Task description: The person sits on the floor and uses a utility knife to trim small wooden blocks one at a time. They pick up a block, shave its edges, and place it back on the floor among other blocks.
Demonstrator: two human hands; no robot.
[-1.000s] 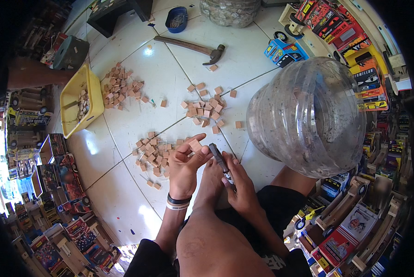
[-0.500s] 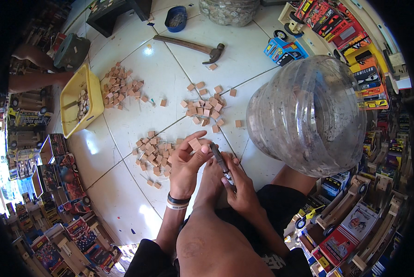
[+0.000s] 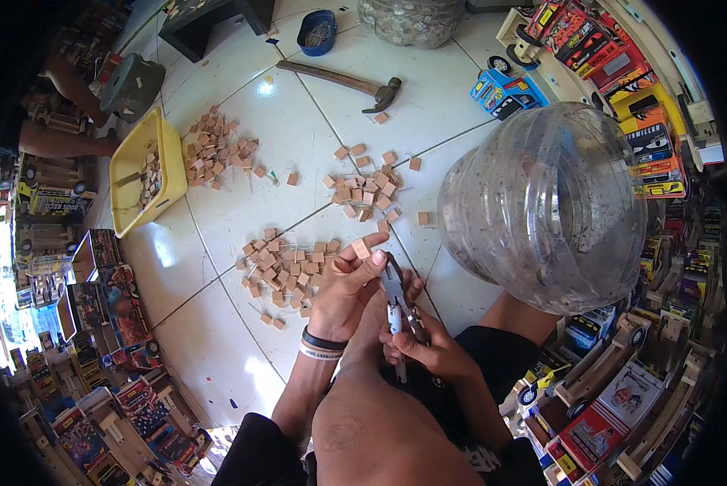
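A small wooden block (image 3: 362, 249) is pinched between the thumb and fingers of my left hand (image 3: 346, 293). My right hand (image 3: 427, 347) is wrapped around the handles of a pair of metal pliers (image 3: 393, 296), whose head points up beside the block. Whether the jaws touch the block I cannot make out. Close to my left hand lies a pile of wooden blocks (image 3: 281, 271) with thin nails among them. Farther off is a second pile of blocks (image 3: 363, 193), and a third pile (image 3: 215, 150) sits at the left.
A large clear plastic jug (image 3: 534, 211) lies at the right. A claw hammer (image 3: 343, 78) and a blue nail bowl (image 3: 316, 34) are farther off. At the left, a yellow tub (image 3: 169, 174) holds blocks near another person's arm (image 3: 68, 139). Toy trucks (image 3: 602, 405) line both sides.
My right hand has shifted slightly lower, and the pliers have turned so that their handles show spread. My left hand has moved a little right with the block still pinched.
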